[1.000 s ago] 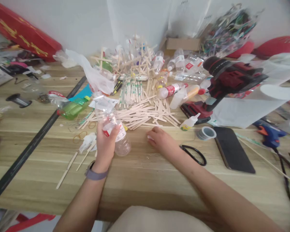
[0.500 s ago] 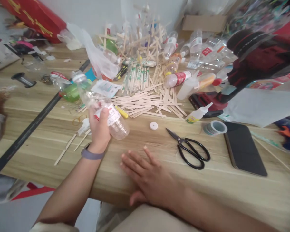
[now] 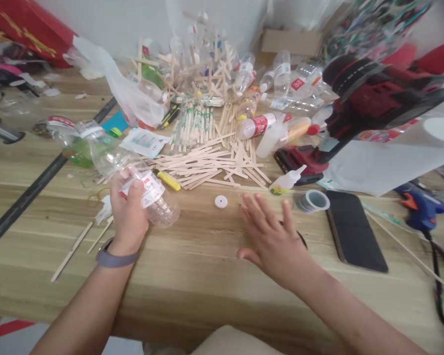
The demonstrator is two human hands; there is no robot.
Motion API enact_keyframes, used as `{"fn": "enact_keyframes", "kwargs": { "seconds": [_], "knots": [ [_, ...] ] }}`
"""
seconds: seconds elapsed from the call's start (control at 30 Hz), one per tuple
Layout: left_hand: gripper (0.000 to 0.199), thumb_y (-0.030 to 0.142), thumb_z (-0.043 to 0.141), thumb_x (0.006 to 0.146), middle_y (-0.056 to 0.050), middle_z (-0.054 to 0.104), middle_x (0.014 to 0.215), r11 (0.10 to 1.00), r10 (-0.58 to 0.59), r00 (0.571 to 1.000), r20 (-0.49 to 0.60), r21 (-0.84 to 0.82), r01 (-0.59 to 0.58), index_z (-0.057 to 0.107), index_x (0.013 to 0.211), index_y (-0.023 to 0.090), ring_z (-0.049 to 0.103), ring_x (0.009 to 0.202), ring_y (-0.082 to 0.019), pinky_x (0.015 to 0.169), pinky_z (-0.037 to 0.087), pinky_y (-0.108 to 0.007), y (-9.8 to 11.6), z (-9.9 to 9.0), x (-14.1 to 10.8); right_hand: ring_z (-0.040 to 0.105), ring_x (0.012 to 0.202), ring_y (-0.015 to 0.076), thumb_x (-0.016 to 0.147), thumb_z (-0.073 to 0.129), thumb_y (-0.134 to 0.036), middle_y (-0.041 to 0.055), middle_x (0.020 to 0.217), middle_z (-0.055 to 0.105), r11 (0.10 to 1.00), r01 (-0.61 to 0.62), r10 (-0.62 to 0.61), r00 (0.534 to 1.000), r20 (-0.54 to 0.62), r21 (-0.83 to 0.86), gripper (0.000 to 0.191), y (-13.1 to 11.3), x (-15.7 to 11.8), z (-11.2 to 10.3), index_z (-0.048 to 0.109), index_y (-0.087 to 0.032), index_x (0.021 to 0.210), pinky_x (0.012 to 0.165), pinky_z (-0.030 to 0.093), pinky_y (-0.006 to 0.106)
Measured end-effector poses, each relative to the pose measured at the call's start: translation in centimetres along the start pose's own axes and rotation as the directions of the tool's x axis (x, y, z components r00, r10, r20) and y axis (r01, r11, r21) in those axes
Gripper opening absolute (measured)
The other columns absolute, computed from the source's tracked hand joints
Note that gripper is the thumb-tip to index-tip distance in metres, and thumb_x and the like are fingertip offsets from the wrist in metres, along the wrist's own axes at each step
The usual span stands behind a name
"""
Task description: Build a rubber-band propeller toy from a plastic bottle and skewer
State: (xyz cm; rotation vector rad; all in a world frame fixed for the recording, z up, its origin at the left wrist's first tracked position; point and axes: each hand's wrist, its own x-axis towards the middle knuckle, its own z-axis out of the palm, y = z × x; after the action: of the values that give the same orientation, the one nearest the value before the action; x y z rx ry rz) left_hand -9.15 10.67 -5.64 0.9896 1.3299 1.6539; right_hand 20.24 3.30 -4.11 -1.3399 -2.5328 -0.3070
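My left hand (image 3: 129,207) is wrapped round a clear plastic bottle (image 3: 163,209) with a white and red label, tilted so its neck points away to the left. Over the black-handled scissors (image 3: 301,237) my right hand (image 3: 272,231) is spread, fingers apart, hiding most of them; whether it touches them I cannot tell. A small white disc (image 3: 221,201) with a centre hole lies between the hands. Just beyond the right hand is a small glue bottle (image 3: 286,181). A yellow-handled cutter (image 3: 167,180) rests behind the plastic bottle.
Wooden sticks (image 3: 200,165) are heaped in the middle, with several plastic bottles (image 3: 257,125) behind. At right stand a red and black power tool (image 3: 351,103), a small tub (image 3: 313,201), a phone (image 3: 355,231) and a blue glue gun (image 3: 422,204). A black strip (image 3: 33,185) crosses the table at left.
My right hand has moved from the bare table to the right, over the scissors. The left hand keeps its hold on the bottle. The whole view has shifted to the right.
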Motion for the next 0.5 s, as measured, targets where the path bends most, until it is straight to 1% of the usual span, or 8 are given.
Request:
{"fn": "enact_keyframes", "kwargs": {
  "seconds": [0.07,0.1,0.17,0.2,0.23,0.3,0.4,0.5],
  "knots": [
    [0.044,0.046,0.076,0.073,0.003,0.067,0.11,0.994,0.101,0.989,-0.109,-0.039,-0.106,0.058,0.105,0.023,0.062,0.105,-0.021,0.081,0.051,-0.033,0.5,0.5,-0.2,0.043,0.133,0.0384,0.103,0.024,-0.05,0.0198,0.143,0.05,0.996,-0.09,0.088,0.991,-0.101,-0.02,0.059,1.9,-0.6,-1.8,0.06,-0.009,0.127,0.108,0.026,0.063],
    [0.044,0.044,0.079,0.07,0.002,0.069,0.105,0.99,0.112,0.986,-0.126,-0.065,-0.121,0.061,0.102,0.022,0.064,0.098,-0.021,0.078,0.052,-0.033,0.7,0.7,-0.3,0.052,0.123,0.0364,0.104,0.03,-0.044,0.0204,0.133,0.059,0.987,-0.158,0.155,0.974,-0.166,-0.005,0.051,2.6,-1.1,-2.5,0.061,-0.009,0.123,0.102,0.038,0.058],
    [0.047,0.048,0.081,0.064,0.001,0.072,0.093,0.989,0.063,0.995,-0.08,-0.126,-0.073,0.063,0.099,0.022,0.068,0.086,-0.02,0.07,0.054,-0.031,1.1,1.2,-0.5,0.067,0.093,0.03,0.103,0.035,-0.042,0.0155,0.105,0.071,0.968,-0.252,0.252,0.959,-0.13,0.019,0.044,3.5,-2.6,-2.8,0.062,-0.011,0.118,0.079,0.053,0.046],
    [0.05,0.051,0.081,0.064,0.0,0.072,0.09,0.988,0.026,0.999,-0.04,-0.151,-0.032,0.064,0.1,0.021,0.069,0.082,-0.02,0.067,0.055,-0.03,1.2,1.3,-0.6,0.069,0.085,0.0269,0.102,0.037,-0.042,0.0127,0.098,0.073,0.968,-0.244,0.246,0.968,-0.05,0.055,0.041,3.8,-3.5,-2.5,0.064,-0.013,0.114,0.073,0.056,0.04],
    [0.053,0.054,0.079,0.064,-0.001,0.073,0.086,0.987,-0.009,1.0,-0.007,-0.163,0.008,0.064,0.102,0.021,0.07,0.078,-0.02,0.062,0.054,-0.029,1.3,1.5,-0.7,0.069,0.089,0.0257,0.101,0.04,-0.041,0.012,0.101,0.072,0.969,-0.223,0.223,0.975,0.018,0.101,0.038,3.9,-4.4,-1.9,0.064,-0.014,0.113,0.073,0.057,0.037],
    [0.057,0.059,0.077,0.065,-0.002,0.074,0.082,0.982,-0.07,0.996,0.054,-0.171,0.078,0.064,0.105,0.02,0.07,0.071,-0.02,0.056,0.053,-0.028,1.5,1.6,-0.9,0.069,0.096,0.0259,0.098,0.046,-0.039,0.012,0.108,0.071,0.964,-0.226,0.206,0.968,0.141,0.142,0.038,3.9,-5.7,-0.2,0.061,-0.014,0.124,0.077,0.059,0.036],
    [0.059,0.065,0.069,0.07,-0.006,0.075,0.085,0.966,-0.158,0.976,0.15,-0.181,0.184,0.064,0.105,0.017,0.072,0.076,-0.024,0.064,0.056,-0.033,1.8,1.7,-1.4,0.072,0.087,0.0275,0.094,0.045,-0.031,0.013,0.102,0.071,0.924,-0.334,0.291,0.93,0.225,0.187,0.041,4.0,-6.2,1.4,0.06,-0.014,0.128,0.07,0.061,0.038],
    [0.063,0.065,0.071,0.068,-0.008,0.075,0.093,0.958,-0.19,0.964,0.183,-0.182,0.223,0.064,0.109,0.017,0.072,0.083,-0.026,0.069,0.056,-0.034,2.2,1.8,-1.9,0.073,0.084,0.0275,0.089,0.051,-0.033,0.0135,0.106,0.072,0.807,-0.461,0.387,0.885,0.26,0.37,0.041,4.0,-5.6,0.5,0.064,-0.017,0.125,0.069,0.062,0.037]
  ]
}}
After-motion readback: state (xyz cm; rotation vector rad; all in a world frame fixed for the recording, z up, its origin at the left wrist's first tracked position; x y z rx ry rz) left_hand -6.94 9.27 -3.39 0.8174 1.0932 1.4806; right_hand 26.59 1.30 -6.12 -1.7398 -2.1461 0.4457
